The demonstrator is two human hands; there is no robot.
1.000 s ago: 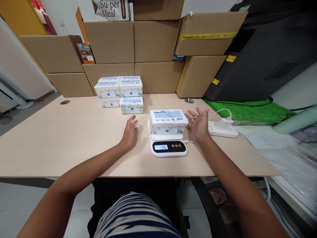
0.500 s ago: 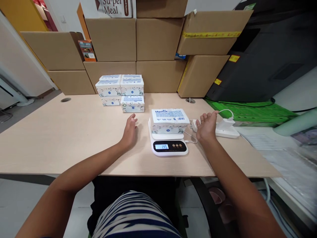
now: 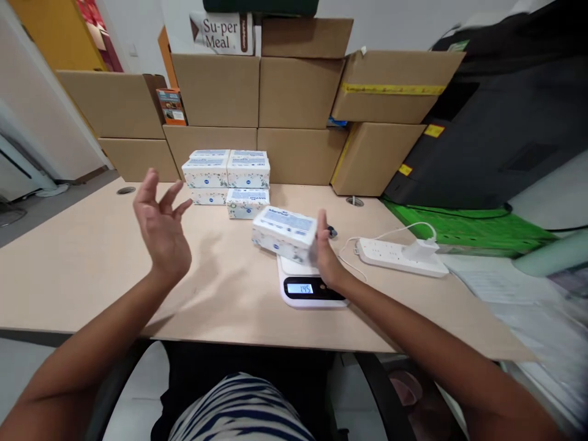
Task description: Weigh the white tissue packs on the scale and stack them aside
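A white tissue pack (image 3: 285,231) with a floral print sits askew over the kitchen scale (image 3: 301,301), its left end overhanging the platform. The scale's lit display reads what looks like 145. Flat against the pack's right end is my right hand (image 3: 329,257), fingers stretched upward and not wrapped round it. My left hand (image 3: 163,229) is raised above the table, palm showing, fingers spread and holding nothing. Behind the scale to the left, several matching tissue packs (image 3: 248,203) are stacked in two layers.
Cardboard boxes (image 3: 303,156) form a wall along the table's back edge. Right of the scale lies a white power strip (image 3: 390,256) with a plugged-in adapter and cable. A large black case (image 3: 496,122) stands on a green surface (image 3: 473,226) at the right.
The tissue pack has shifted left and turned on the scale. My right hand has come in from the power strip to the pack's side. My left hand has moved left and up.
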